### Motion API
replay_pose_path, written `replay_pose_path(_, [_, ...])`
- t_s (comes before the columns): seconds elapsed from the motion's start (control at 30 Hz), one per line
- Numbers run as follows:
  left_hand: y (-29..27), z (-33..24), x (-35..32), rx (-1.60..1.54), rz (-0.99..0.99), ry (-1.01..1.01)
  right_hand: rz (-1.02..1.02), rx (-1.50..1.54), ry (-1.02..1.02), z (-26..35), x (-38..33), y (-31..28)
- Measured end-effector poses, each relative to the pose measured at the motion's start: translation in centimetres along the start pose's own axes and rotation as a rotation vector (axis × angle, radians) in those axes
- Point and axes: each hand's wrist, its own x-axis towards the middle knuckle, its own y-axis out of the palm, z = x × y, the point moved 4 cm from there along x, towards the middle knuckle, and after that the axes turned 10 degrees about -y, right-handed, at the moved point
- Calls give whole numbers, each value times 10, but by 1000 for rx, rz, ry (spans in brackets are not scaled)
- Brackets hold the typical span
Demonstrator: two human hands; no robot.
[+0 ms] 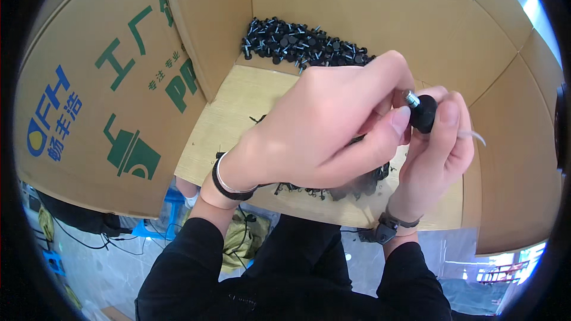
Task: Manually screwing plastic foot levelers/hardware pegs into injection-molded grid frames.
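Up at the right, both my hands meet at a black knob-like part [423, 115] with a threaded silver stud [411, 98] pointing up and left. My right hand [431, 157] is closed around it, thumb pressed on its side. A thin, pale curved thing [474, 136] sticks out past the right fingers; its kind is unclear. My left hand [324, 122] pinches at the knob's left edge with thumb and forefinger, and its other fingers are hidden. Below the hands lies a heap of small black scraps [376, 183], partly covered by my left hand.
A large pile of similar studded black parts [297, 44] fills the far left corner of the board [220, 98]. Tall cardboard walls [380, 9] stand at the back and both sides. Cables and a blue stool [172, 205] are on the floor at lower left.
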Motion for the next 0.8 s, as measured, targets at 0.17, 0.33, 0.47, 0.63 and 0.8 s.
replay_pose_path(0.17, [3,-8,-2,243,-52,100,7,-1,-230,6,-6,-8])
replay_pose_path(0.33, [4,-6,-3,299,-46,153,9,-195,-355,6,-8,-14])
replay_pose_path(0.47, [10,-8,-4,264,-79,157,14,-325,-500,13,-8,-16])
replay_pose_path(0.63, [12,-10,-5,428,-91,199,75,-424,-545,15,-5,-17])
replay_pose_path(0.8, [19,-8,-3,412,-108,271,-47,-126,-156,6,-2,-18])
